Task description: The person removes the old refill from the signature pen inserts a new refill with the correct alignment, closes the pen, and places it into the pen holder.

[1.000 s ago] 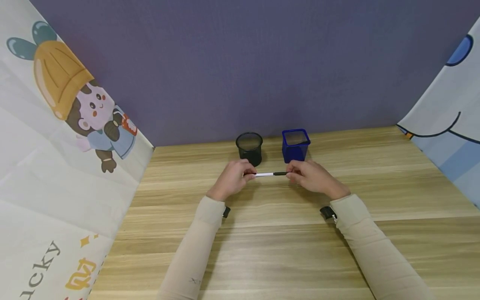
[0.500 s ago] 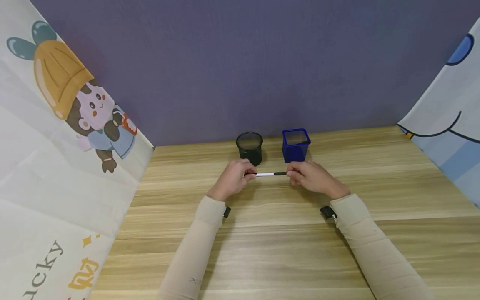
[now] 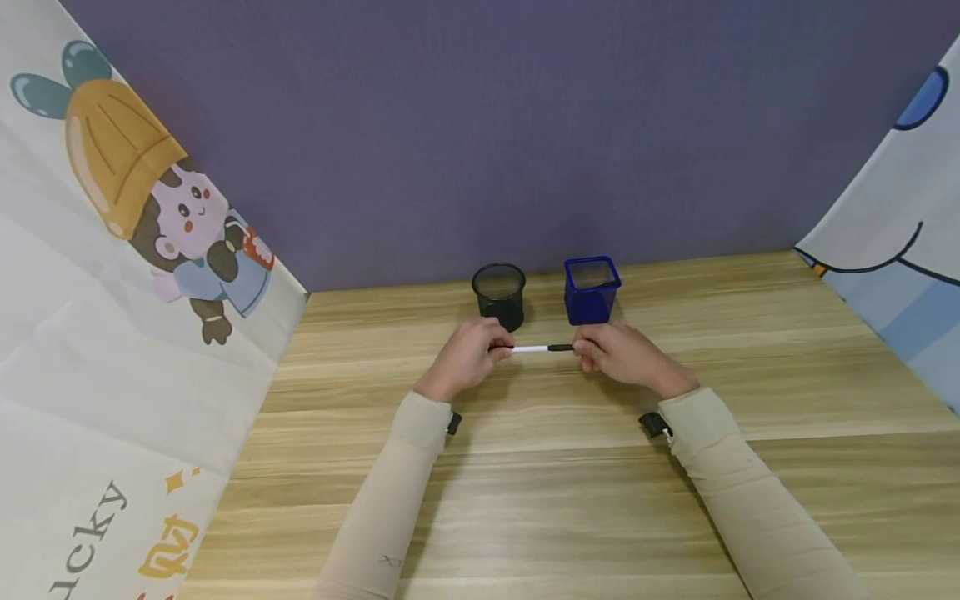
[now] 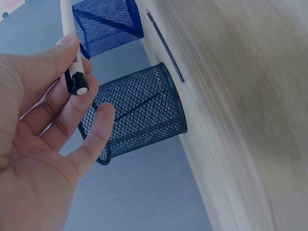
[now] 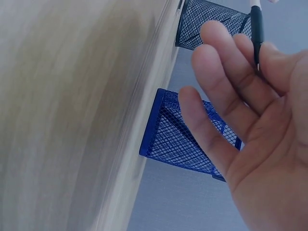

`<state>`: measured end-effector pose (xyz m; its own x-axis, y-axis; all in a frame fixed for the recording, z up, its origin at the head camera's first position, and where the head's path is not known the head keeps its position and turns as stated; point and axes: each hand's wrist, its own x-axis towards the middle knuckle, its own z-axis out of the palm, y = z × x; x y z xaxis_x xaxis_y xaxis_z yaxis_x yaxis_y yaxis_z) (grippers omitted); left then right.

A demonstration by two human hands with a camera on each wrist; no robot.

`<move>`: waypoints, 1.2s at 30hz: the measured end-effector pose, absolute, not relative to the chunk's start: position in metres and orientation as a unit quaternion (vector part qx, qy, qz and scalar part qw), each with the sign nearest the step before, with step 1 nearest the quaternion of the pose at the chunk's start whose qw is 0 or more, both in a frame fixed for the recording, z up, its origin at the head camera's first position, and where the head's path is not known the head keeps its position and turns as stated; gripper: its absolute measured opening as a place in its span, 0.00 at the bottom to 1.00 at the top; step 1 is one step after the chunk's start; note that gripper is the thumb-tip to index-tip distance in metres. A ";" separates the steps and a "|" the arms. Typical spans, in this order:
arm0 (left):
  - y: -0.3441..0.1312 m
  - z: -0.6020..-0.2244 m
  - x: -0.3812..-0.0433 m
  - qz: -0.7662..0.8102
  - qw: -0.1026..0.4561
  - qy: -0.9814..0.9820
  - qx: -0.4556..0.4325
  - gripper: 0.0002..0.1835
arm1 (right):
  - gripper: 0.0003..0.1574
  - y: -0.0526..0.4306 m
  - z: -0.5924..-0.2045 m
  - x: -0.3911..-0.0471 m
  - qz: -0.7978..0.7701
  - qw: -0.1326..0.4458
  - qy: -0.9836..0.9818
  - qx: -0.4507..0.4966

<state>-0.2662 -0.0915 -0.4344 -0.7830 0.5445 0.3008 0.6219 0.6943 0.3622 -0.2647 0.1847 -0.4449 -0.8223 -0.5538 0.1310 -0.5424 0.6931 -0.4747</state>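
A retractable pen (image 3: 529, 349) with a white barrel and black grip is held level across the gap between both hands, in front of two mesh cups. My left hand (image 3: 467, 354) pinches its clip end between thumb and fingers; the black push button (image 4: 80, 84) shows beyond the fingertips in the left wrist view. At the other end, my right hand (image 3: 618, 354) pinches the black grip near the tip (image 5: 257, 53), its other fingers loosely spread. The round black mesh cup (image 3: 501, 300) stands just behind the left hand. A square blue mesh cup (image 3: 591, 292) is behind the right hand.
Dark slender lines show through the mesh of both cups. The wood-grain table (image 3: 525, 517) meets a purple-grey wall (image 3: 480, 142) right behind the cups. Printed cloth (image 3: 150, 350) hangs at the left and more cloth (image 3: 892, 250) at the right. Both wrists wear dark devices.
The pen has shifted very slightly to the right between the fingertips. Both hands stay in nearly the same place, and the cups have not moved.
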 end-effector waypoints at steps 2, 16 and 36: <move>-0.091 -0.434 -0.266 -0.225 0.086 -0.917 -0.318 0.05 | 0.16 0.184 -0.445 -0.265 -0.257 0.014 0.920 -0.296; -0.093 -0.433 -0.263 -0.217 0.092 -0.917 -0.321 0.04 | 0.19 0.183 -0.446 -0.263 -0.257 0.022 0.922 -0.290; -0.095 -0.434 -0.266 -0.230 0.090 -0.917 -0.314 0.05 | 0.11 0.182 -0.444 -0.263 -0.276 0.038 0.922 -0.269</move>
<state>-0.2662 -0.0950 -0.4340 -0.7872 0.5337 0.3091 0.6164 0.6976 0.3653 -0.2625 0.1820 -0.4442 -0.8523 -0.5170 0.0793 -0.4755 0.7027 -0.5293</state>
